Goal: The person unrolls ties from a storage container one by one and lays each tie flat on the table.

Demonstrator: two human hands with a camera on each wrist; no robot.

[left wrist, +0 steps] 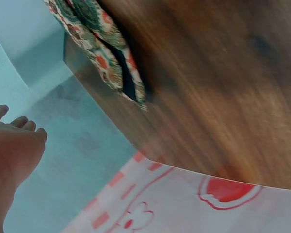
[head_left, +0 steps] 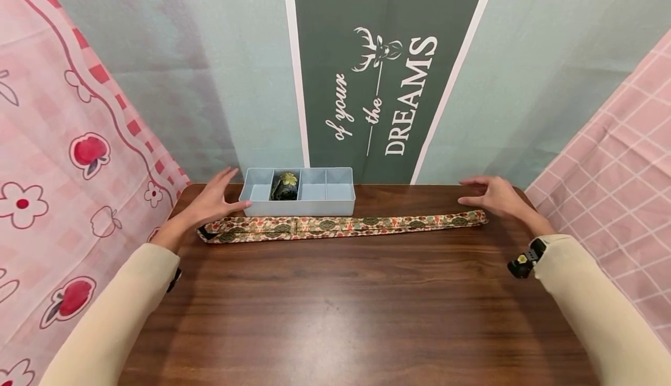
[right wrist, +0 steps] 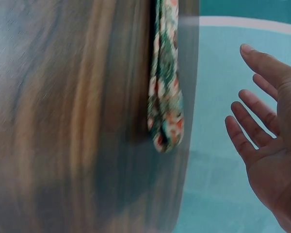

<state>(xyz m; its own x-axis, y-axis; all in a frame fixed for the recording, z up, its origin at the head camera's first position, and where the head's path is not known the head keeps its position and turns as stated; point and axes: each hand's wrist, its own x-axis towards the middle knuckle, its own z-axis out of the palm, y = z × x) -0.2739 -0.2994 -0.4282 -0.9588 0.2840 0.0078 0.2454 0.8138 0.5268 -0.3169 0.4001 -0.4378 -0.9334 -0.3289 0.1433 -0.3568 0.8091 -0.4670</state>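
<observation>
A patterned necktie [head_left: 335, 227], folded lengthwise into a long strip, lies across the back part of the wooden table. Its wide end with a dark lining shows in the left wrist view, and its narrower folded end [right wrist: 167, 116] in the right wrist view. Just behind it stands a light blue divided box [head_left: 299, 207]. My left hand [head_left: 214, 198] is at the box's left end with fingers spread; whether the thumb touches the box I cannot tell. Beyond the tie's right end, my right hand [head_left: 495, 195] hovers with loosely bent fingers and holds nothing.
In the box's second compartment from the left sits a dark rolled cloth item [head_left: 286, 187] with a yellowish pattern. The brown table [head_left: 335, 304] meets a green-grey backdrop [head_left: 251, 83] at its back edge. Pink printed curtains [head_left: 52, 159] hang at both sides.
</observation>
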